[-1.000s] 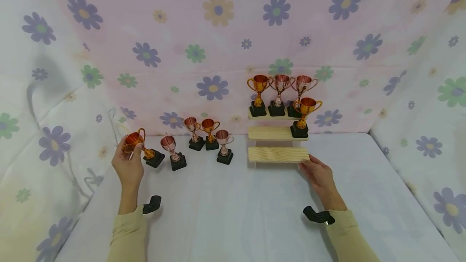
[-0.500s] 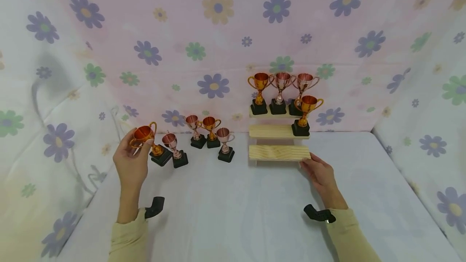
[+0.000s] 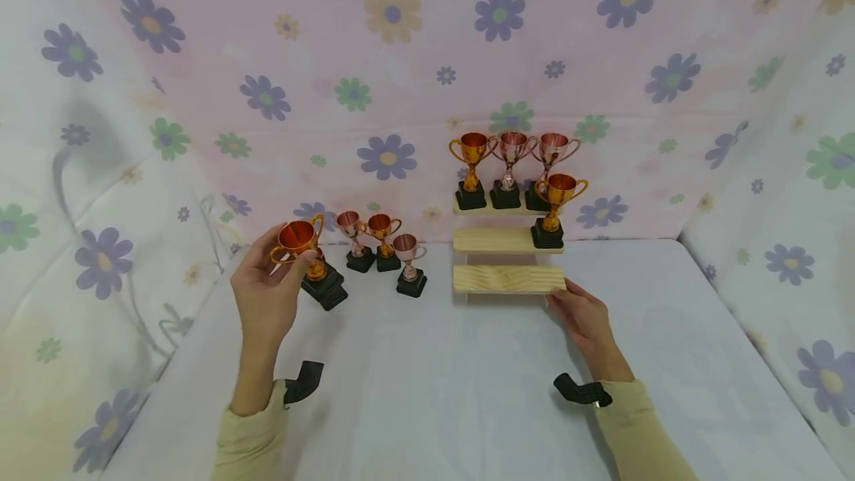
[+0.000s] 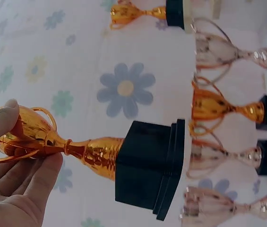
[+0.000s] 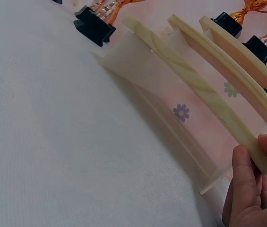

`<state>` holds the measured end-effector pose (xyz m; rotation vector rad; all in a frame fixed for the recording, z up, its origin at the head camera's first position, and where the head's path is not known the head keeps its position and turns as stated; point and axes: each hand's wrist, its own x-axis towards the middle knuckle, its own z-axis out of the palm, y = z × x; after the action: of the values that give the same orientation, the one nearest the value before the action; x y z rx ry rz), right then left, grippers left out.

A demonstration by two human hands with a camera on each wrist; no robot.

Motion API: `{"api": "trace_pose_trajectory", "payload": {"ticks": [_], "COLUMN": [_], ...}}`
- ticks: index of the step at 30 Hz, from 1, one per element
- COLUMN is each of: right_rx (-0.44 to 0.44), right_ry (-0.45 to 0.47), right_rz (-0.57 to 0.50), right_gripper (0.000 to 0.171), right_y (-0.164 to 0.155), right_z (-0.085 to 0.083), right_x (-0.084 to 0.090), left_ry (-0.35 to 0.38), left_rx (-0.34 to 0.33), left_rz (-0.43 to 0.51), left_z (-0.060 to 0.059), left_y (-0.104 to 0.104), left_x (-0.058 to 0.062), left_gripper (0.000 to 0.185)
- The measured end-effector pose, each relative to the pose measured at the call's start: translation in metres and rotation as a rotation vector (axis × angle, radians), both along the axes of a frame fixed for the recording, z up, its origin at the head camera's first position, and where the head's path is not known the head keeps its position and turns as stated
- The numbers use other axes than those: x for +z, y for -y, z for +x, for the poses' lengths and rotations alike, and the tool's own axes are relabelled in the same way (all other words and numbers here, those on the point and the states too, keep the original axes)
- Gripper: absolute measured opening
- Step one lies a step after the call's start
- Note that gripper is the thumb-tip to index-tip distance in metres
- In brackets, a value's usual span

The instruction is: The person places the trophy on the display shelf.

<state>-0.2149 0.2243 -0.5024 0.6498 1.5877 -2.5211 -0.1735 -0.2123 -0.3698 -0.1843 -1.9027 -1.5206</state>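
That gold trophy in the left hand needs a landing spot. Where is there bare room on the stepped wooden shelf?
The lowest plank is bare, and the middle plank is free left of its gold trophy. The top plank is crowded with three trophies. The right hand holds the lowest plank's right end.

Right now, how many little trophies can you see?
9. One in the left hand: gold trophy. One partly hidden behind it. Three on the table. Three on the top shelf, one on the middle shelf.
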Motion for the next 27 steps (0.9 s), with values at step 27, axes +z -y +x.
{"api": "trace_pose_trajectory", "payload": {"ticks": [27], "right_rx": [-0.003], "right_ry": [0.013], "right_rz": [0.004], "right_gripper": [0.066], "right_y": [0.002], "right_z": [0.001], "right_x": [0.003], "left_ry": [-0.036], "left_rx": [-0.456], "left_rz": [-0.004], "left_z": [-0.051], "left_y": [-0.159], "left_x": [-0.024], "left_gripper": [0.044]}}
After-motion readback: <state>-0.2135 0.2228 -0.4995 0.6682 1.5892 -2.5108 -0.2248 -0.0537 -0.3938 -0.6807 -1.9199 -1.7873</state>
